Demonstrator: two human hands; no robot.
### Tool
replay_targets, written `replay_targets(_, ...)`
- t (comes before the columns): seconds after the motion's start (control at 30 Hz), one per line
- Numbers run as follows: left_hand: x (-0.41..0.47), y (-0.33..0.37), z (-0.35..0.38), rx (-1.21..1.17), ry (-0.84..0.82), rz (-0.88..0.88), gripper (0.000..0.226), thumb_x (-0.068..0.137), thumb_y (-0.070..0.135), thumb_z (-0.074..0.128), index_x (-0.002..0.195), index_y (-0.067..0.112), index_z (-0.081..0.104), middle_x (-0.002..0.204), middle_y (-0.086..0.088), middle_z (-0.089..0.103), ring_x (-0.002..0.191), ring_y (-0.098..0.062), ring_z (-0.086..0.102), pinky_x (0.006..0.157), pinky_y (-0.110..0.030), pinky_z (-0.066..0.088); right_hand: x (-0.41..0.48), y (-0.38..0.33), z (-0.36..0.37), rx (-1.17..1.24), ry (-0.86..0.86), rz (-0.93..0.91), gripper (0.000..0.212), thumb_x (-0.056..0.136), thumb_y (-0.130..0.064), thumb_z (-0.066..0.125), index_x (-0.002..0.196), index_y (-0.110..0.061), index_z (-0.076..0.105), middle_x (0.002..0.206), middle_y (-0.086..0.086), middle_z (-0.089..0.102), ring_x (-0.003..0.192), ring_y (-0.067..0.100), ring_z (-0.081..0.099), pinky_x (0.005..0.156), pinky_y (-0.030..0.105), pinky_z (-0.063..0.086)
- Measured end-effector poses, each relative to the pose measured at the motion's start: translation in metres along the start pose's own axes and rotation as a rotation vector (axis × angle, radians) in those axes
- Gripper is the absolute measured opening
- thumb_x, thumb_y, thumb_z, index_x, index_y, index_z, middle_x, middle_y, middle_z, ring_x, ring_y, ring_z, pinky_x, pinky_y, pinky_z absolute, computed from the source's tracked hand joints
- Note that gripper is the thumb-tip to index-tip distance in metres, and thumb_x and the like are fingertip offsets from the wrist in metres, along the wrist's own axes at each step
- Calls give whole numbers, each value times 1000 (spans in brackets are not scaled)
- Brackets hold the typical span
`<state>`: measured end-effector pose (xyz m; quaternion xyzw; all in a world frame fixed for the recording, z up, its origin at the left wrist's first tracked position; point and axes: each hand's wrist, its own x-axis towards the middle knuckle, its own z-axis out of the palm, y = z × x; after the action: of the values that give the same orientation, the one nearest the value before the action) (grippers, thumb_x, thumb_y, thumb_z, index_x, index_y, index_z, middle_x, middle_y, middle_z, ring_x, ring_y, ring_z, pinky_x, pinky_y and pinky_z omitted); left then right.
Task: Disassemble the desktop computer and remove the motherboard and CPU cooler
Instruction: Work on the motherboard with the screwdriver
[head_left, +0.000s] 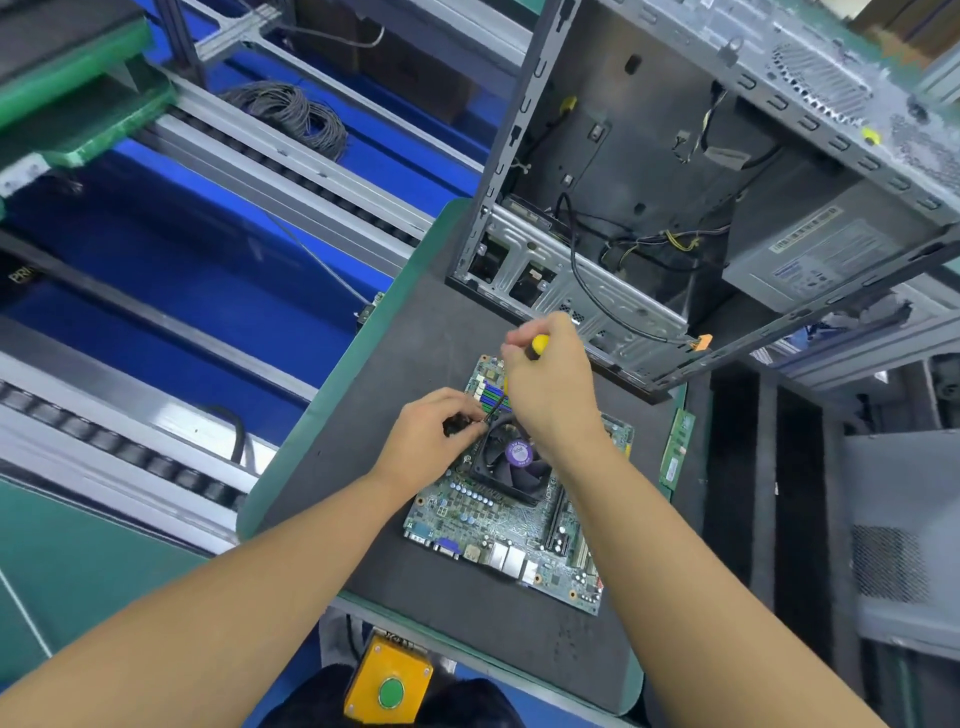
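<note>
Both hands (550, 384) work screwdriver (536, 347) over cooler (511, 460).

Dark mat (441, 613) (green-edged) bears motherboard (467, 519), open case (597, 291), memory stick (675, 449).

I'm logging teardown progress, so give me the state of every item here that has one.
Computer case: open, one side uncovered.
Power supply: inside the case.
Motherboard: outside the case, flat on the mat.
CPU cooler: seated on the motherboard.
Screwdriver: gripped in the right hand.
Left hand: pinching a dark part at the cooler's corner.
Memory stick: loose at the mat's edge.
</note>
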<state>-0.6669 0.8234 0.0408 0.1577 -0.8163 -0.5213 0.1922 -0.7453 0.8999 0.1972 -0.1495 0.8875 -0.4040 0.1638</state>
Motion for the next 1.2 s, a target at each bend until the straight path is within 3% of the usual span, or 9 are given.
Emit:
replay_targets(0.13,-2,-4,4,-59,22,-33,11,83,12,79,94,11,78,101,6,71,95,-2,66,93,-16,48,0,6,9,236,13,-51,19,95,-26,56,82,-18,44,79,3,52,71,17,50,68,33,43)
replay_targets(0.27,-1,-7,7,-87,34,-51,11,82,8,79,93,7,79,99,3,72,93,-3,66,92,-14,47,0,6,25,365,-3,-105,62,96,-56,41,66,-2,40,60,6,42,57,17,38,56,26,35)
replay_targets(0.47,0,-10,9,-92,37,-48,11,79,2,79,90,4,78,97,1,73,90,-4,66,90,-9,45,11,13,28,572,-139,-158,49,100,-36,38,52,-26,42,51,-3,38,50,15,29,54,27,27)
replay_targets(0.73,0,-14,11,-120,46,-50,11,78,2,80,88,6,77,96,2,73,91,-1,66,89,-8,43,35,23,11,735,-481,-136,45,94,-21,39,49,-21,42,41,-4,30,45,15,15,49,34,12)
replay_targets(0.87,0,-16,11,-102,35,-38,11,79,5,79,90,7,77,98,4,73,92,-3,66,91,-11,45,47,21,7,668,-684,-125,39,89,-19,41,50,-19,42,40,-3,31,46,16,15,49,36,12)
replay_targets(0.93,0,-16,10,-101,28,-36,11,80,6,79,90,8,77,98,5,72,93,-2,66,90,-11,45,49,19,11,639,-639,-118,38,89,-17,39,52,-18,43,43,0,36,47,17,19,48,32,18)
replay_targets(1.03,0,-16,9,-114,11,-48,11,81,9,79,92,10,77,99,7,72,95,-2,66,91,-13,46,46,18,13,591,-424,-129,35,91,-20,41,58,-19,51,61,6,52,53,24,41,58,39,37)
replay_targets(1.13,0,-16,9,-123,10,-63,13,80,9,80,92,13,77,99,10,71,96,-2,66,92,-16,48,33,20,9,384,-101,-90,29,88,-41,51,63,-25,53,65,-5,56,65,20,53,69,43,43)
replay_targets(1.2,0,-17,10,-125,13,-60,13,80,8,80,91,13,76,98,10,70,95,-2,66,92,-19,50,22,20,10,366,41,-64,40,89,-53,52,60,-26,51,60,-7,56,66,19,55,68,39,43)
